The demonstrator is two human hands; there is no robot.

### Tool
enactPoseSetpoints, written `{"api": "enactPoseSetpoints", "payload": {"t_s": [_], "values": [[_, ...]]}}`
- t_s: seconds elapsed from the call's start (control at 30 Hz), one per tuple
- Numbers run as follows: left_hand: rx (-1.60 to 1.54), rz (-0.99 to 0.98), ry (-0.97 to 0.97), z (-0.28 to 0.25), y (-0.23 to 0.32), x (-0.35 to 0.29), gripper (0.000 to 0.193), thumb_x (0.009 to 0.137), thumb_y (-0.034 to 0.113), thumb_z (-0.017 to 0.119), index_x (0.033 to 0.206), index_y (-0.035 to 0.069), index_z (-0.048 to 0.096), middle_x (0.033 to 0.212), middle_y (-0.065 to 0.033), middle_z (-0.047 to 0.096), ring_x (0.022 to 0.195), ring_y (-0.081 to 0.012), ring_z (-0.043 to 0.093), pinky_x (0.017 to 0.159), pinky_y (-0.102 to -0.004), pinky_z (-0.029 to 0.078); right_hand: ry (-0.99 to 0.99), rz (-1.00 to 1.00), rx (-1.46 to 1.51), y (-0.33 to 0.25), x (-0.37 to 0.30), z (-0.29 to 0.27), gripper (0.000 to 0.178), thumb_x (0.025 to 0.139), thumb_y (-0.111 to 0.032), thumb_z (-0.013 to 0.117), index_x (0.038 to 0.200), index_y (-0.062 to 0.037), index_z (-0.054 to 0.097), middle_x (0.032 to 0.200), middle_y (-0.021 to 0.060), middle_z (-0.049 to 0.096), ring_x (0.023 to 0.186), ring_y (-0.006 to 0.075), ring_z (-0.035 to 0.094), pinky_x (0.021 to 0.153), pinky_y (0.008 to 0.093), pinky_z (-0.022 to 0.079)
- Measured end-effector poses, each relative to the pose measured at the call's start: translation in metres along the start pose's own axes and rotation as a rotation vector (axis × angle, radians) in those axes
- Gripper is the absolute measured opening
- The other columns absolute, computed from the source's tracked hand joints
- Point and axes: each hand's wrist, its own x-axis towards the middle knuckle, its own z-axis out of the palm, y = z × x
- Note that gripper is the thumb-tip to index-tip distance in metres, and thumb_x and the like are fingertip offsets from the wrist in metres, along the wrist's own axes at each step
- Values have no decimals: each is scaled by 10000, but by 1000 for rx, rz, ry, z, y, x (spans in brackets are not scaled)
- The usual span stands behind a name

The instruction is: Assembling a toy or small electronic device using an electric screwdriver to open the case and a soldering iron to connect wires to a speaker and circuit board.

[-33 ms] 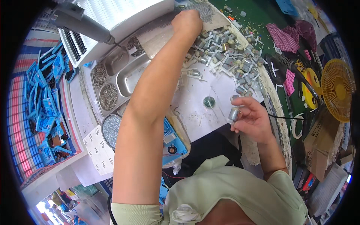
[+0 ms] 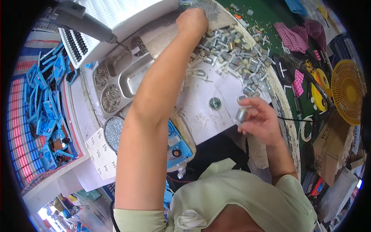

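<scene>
My right hand [image 2: 264, 121] pinches a small silvery electric motor [image 2: 241, 115] between thumb and fingers, above the right edge of the white paper [image 2: 205, 123]. My left arm stretches far forward. My left hand [image 2: 192, 21] is curled closed over a flat board [image 2: 160, 36] strewn with tiny metal pieces; its fingertips are hidden, and what they hold cannot be seen. To the right of that hand lies a heap of similar motors [image 2: 253, 66] with white plastic parts. A small round container of green stuff [image 2: 215, 103] stands on the paper.
A power screwdriver [image 2: 87, 25] hangs above a metal compartment tray [image 2: 129, 83] of small parts. A round dish of tiny metal pieces [image 2: 114, 133] and a blue plastic casing [image 2: 179, 147] lie nearby. At left is a basket of blue parts [image 2: 50, 116]; at right, a yellow fan [image 2: 348, 92].
The motor in my right hand has tilted slightly. My left hand stays curled at the board, and the whole view has shifted a little.
</scene>
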Motion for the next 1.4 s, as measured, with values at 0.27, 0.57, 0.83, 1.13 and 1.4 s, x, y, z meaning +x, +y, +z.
{"api": "enactPoseSetpoints", "payload": {"t_s": [0.27, 0.57, 0.83, 1.13, 1.4], "values": [[-239, 149, 389, -28, 13, -25, 155, 915, 166, 613, 868, 24, 650, 829, -243, 702, 807, -441, 695, 736, -555, 538, 681, -1083, -122, -87, 9, -78, 393, 953, 23, 658, 1334, -8, 566, 1032, 129, 690, 846, 152, 658, 713, 249, 522], [-1538, 54, -823, -148, 50, -209, 197, 1030, 216, 601, 1092, 31, 629, 1261, -167, 690, 731, -184, 730, 574, -292, 561, 175, -615, -189, -30, -2, 6, 514, 898, 17, 708, 1374, 34, 514, 1066, 113, 704, 891, 140, 703, 689, 210, 532], [-1715, -243, -789, -224, -20, -354, 148, 1009, 134, 618, 1037, 15, 534, 836, -81, 627, 676, -143, 596, 583, -294, 468, -210, -318, -438, -37, -15, 21, 397, 855, 16, 738, 1241, -3, 649, 974, 51, 693, 805, 65, 638, 664, 202, 483], [-1175, -808, 351, -356, -146, -620, 269, 1036, 241, 633, 956, 71, 441, 778, 14, 395, 644, -84, 393, 568, -224, 379, -70, -79, -682, 1, 19, 16, 367, 887, -42, 702, 1248, -78, 648, 729, -42, 601, 654, 23, 501, 592, 203, 391], [-104, -2265, 435, -415, -155, -1147, 297, 994, 211, 592, 1212, 14, 634, 1017, -40, 676, 905, -172, 629, 760, -310, 522, -9, -113, -773, 10, 46, -2, 358, 906, -64, 695, 1259, -57, 636, 764, -36, 599, 681, 35, 497, 628, 211, 388]]}}
